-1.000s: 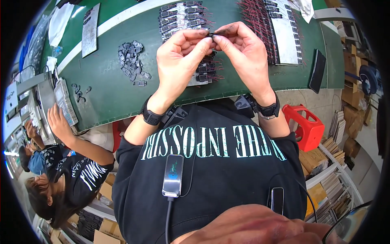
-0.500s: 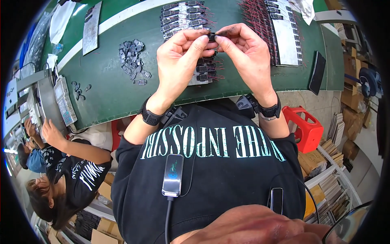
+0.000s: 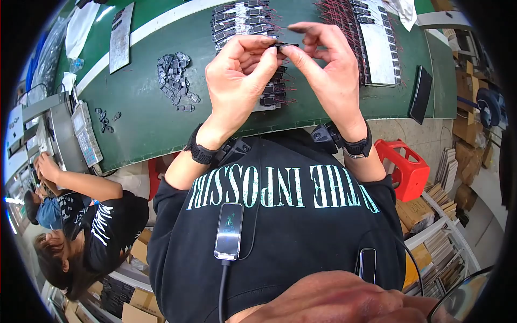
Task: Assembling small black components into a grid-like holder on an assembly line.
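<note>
A small black part, blurred and mostly covered by fingers, is pinched between the thumb and fingers of my left hand above the workbench. My right hand touches the part's right side with its thumb tip, while its index finger is lifted off and stretched out, apart from the thumb. Beneath both hands lies a pale strip lined with two columns of small black rectangular modules with thin red wires. My hands hide the middle of that strip.
Left on the green bench is a heap of loose black modules. A second pale plate with red-wired modules lies right, near a black phone-like slab. A red stool stands below; a co-worker sits left.
My right index finger has lifted away from the part and straightened, leaving the thumb against it. My left hand keeps its pinch. The co-worker's hands have drawn together.
</note>
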The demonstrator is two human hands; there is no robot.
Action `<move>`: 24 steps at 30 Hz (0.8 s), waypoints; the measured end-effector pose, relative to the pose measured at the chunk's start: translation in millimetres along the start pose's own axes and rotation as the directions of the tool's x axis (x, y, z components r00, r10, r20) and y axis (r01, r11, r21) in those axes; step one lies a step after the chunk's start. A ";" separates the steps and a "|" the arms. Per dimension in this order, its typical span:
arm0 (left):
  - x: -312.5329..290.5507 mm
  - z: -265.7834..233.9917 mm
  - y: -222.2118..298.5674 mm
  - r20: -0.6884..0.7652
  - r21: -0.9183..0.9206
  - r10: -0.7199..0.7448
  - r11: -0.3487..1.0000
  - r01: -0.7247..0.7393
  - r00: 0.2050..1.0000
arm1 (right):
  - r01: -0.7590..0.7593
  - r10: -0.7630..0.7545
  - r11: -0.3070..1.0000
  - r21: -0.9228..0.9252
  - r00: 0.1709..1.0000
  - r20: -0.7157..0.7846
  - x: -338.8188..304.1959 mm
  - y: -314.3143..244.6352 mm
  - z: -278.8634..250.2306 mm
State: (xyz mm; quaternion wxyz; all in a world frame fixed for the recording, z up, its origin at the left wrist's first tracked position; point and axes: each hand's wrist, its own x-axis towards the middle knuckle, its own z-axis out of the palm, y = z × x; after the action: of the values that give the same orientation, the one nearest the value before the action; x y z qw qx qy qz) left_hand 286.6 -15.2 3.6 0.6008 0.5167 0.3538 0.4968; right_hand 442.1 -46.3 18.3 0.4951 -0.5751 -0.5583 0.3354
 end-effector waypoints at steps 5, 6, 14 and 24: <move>-0.4 7.0 -3.7 -0.001 0.031 0.078 0.996 -0.078 0.997 | 0.205 -0.226 0.958 -0.202 0.970 -0.091 -0.2 -2.8 5.4; -2.4 4.3 -4.5 -0.016 0.183 0.160 0.971 -0.154 0.987 | 0.258 -0.299 0.921 -0.293 0.948 -0.107 -0.6 -3.8 4.4; -6.7 7.2 14.7 0.088 0.300 0.269 0.911 -0.283 0.959 | 0.158 -0.144 0.920 -0.359 0.987 0.064 14.0 -22.5 -68.7; -13.1 -7.5 1.4 0.165 0.240 0.109 0.959 -0.147 0.980 | 0.098 -0.001 0.835 -0.541 0.984 0.176 125.3 35.1 -199.7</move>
State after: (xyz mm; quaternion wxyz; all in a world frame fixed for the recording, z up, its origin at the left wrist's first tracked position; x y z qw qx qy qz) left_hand 275.9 -25.9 2.2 0.5218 0.6465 0.3333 0.4457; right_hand 659.4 40.8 63.0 0.2699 -0.6475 -0.6852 0.1961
